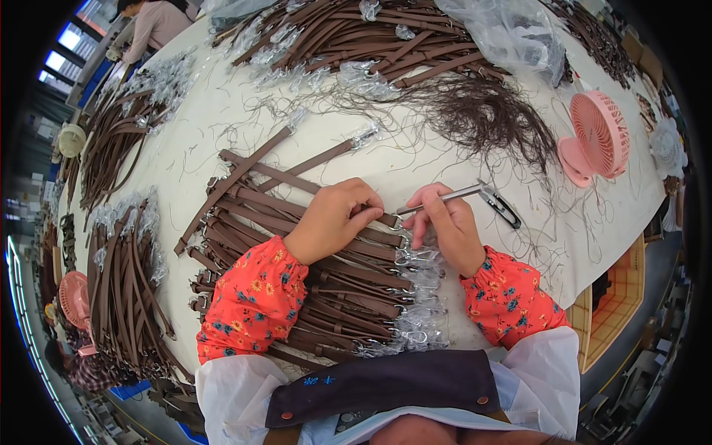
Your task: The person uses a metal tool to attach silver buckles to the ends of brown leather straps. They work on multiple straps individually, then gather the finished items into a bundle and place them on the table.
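Note:
My left hand [343,215] pinches the end of a brown strap [387,220] between thumb and fingers, above a row of similar straps [356,293]. Close to that end, my right hand [450,226] grips a slim silver pen-like tool [463,193], its tip pointing at the strap. At the tool's far end is a black and silver looped piece [502,208]; whether the two are joined I cannot tell. Metal clips in clear plastic wrap [420,297] line the right ends of the straps. Two straps, one of them wrapped at its tip [365,135], lie across the row's far side.
A large heap of brown straps [371,37] covers the far table, beside clear plastic [519,41]. Dark loose threads [482,119] tangle nearer. A pink fan [595,137] stands at the right. More strap bundles [122,274] lie left. Another person [157,26] sits at the far left.

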